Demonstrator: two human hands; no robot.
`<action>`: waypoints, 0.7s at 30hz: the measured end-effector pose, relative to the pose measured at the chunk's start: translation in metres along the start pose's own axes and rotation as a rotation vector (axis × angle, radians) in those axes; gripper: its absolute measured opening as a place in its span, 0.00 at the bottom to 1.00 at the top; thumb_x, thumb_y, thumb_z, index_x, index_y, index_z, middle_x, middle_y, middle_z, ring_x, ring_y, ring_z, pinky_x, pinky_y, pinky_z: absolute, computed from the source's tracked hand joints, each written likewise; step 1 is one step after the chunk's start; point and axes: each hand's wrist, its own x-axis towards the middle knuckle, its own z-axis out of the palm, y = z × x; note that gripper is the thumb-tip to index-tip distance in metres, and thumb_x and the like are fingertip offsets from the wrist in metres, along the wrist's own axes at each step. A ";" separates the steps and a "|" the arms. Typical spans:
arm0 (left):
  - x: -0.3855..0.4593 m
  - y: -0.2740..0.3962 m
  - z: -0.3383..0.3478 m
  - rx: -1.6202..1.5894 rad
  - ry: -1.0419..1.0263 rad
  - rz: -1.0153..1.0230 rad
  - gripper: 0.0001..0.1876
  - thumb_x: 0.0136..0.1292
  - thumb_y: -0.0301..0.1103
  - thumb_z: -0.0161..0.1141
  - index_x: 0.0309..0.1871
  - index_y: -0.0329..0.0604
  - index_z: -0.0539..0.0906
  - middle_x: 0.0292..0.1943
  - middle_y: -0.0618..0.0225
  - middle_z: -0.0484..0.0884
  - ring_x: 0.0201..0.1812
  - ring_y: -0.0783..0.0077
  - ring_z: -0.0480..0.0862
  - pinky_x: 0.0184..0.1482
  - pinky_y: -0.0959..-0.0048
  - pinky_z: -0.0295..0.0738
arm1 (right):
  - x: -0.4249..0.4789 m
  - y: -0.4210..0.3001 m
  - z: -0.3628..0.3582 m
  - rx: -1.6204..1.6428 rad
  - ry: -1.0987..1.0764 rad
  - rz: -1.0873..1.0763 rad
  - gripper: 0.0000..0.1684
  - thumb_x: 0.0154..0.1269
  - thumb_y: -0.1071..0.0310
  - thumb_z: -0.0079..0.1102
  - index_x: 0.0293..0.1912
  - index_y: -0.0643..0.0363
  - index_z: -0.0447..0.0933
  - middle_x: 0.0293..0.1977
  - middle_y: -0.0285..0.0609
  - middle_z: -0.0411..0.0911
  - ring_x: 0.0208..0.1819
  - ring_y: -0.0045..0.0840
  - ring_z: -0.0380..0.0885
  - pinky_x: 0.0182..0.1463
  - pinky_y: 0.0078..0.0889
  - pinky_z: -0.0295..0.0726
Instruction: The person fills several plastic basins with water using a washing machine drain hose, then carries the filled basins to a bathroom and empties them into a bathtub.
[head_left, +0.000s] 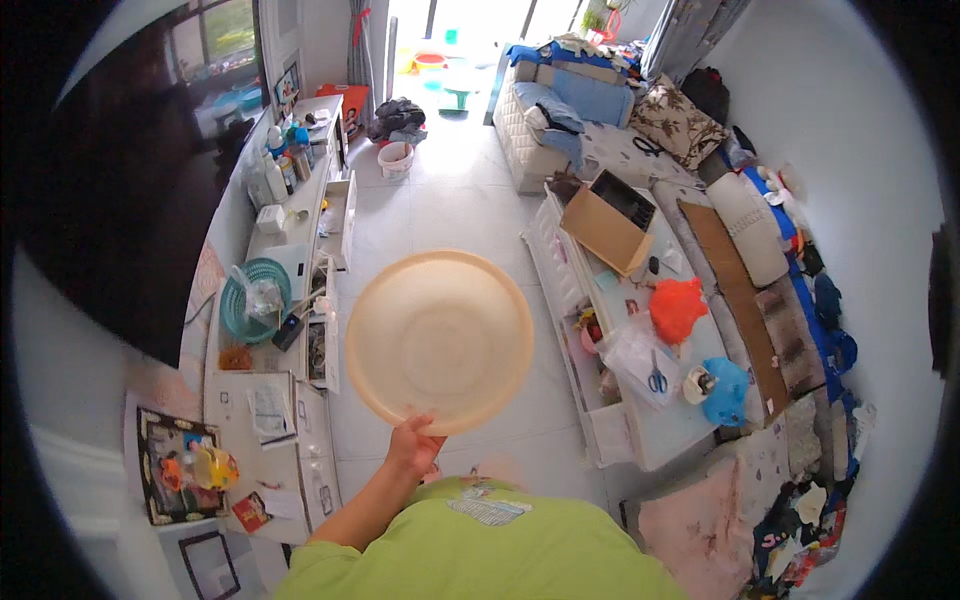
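Note:
My left hand grips the near rim of a large round cream-coloured plastic basin. The thumb lies over the rim, while the rest of the fingers are mostly hidden beneath it. Held out in front of my body, the basin shows its shallow round inside, and nothing lies in it. Tiled floor appears beyond and around it. My right hand is out of view.
Left stands a white cabinet with open drawers and a green plastic basket. Right, a white coffee table bears scissors, a cardboard box and a red plastic bag. A white bucket sits farther ahead.

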 end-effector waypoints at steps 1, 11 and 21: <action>0.018 0.005 0.006 -0.027 0.007 -0.016 0.23 0.52 0.19 0.50 0.54 0.42 0.62 0.50 0.58 0.70 0.52 0.57 0.73 0.55 0.57 0.74 | 0.007 -0.023 0.002 0.014 -0.015 0.010 0.19 0.58 0.65 0.54 0.50 0.57 0.73 0.32 0.42 0.79 0.33 0.28 0.77 0.35 0.32 0.75; 0.240 0.046 0.111 -0.198 0.096 0.058 0.14 0.52 0.19 0.50 0.44 0.38 0.66 0.45 0.57 0.73 0.47 0.57 0.76 0.54 0.57 0.75 | 0.136 -0.317 -0.086 -0.809 -0.158 -0.457 0.16 0.57 0.62 0.51 0.43 0.56 0.78 0.34 0.44 0.80 0.37 0.35 0.79 0.41 0.38 0.76; 0.414 0.109 0.270 -0.263 0.105 0.193 0.19 0.52 0.20 0.49 0.50 0.37 0.66 0.49 0.56 0.72 0.51 0.55 0.75 0.56 0.57 0.74 | 0.117 -0.962 -0.163 0.096 0.073 -1.273 0.12 0.54 0.64 0.56 0.38 0.58 0.75 0.29 0.44 0.79 0.31 0.28 0.78 0.36 0.28 0.76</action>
